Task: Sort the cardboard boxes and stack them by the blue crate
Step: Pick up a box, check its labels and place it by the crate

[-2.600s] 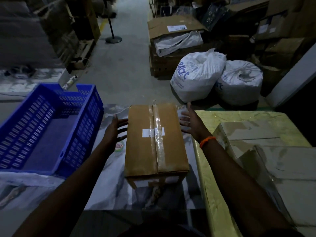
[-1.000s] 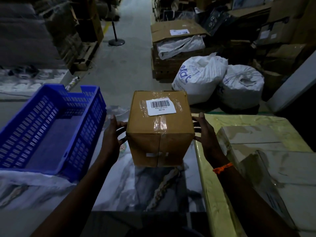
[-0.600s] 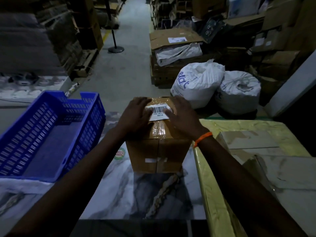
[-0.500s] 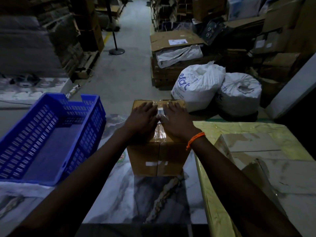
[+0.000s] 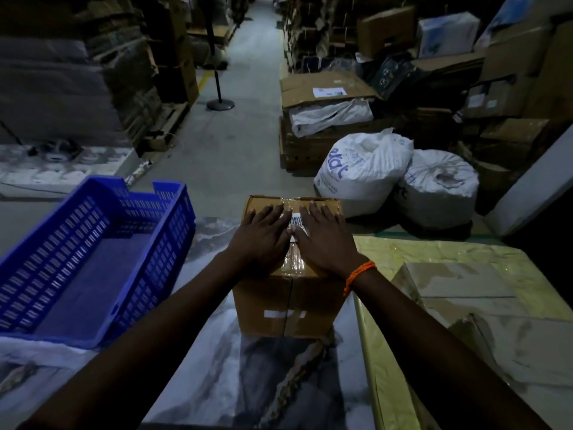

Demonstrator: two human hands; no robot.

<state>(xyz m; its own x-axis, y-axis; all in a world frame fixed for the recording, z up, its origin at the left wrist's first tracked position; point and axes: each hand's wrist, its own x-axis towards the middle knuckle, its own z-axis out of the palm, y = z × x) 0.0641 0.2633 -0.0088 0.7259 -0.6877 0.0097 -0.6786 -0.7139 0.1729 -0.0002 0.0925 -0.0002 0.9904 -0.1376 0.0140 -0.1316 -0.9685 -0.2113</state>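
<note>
The cardboard box (image 5: pixel 288 302), at the blue crate's (image 5: pixel 93 259) three o'clock, is pressed flat by the left hand (image 5: pixel 262 240) and right hand (image 5: pixel 325 240), grip open, probably to seat it.

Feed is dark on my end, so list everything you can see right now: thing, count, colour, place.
cardboard box: one, brown, taped, barcode label on top, on the marbled table beside the crate
blue crate: one, blue, left, nothing visible inside
marbled table: one, grey-white, centre
wrapped packages: at least two, yellowish film, right
white sacks: two, on the floor beyond the table
stacked cartons: many, brown, along the aisle
post stand: one, black, aisle
wristband: one, orange, right wrist
left hand: flat on the box top
right hand: flat on the box top
</note>
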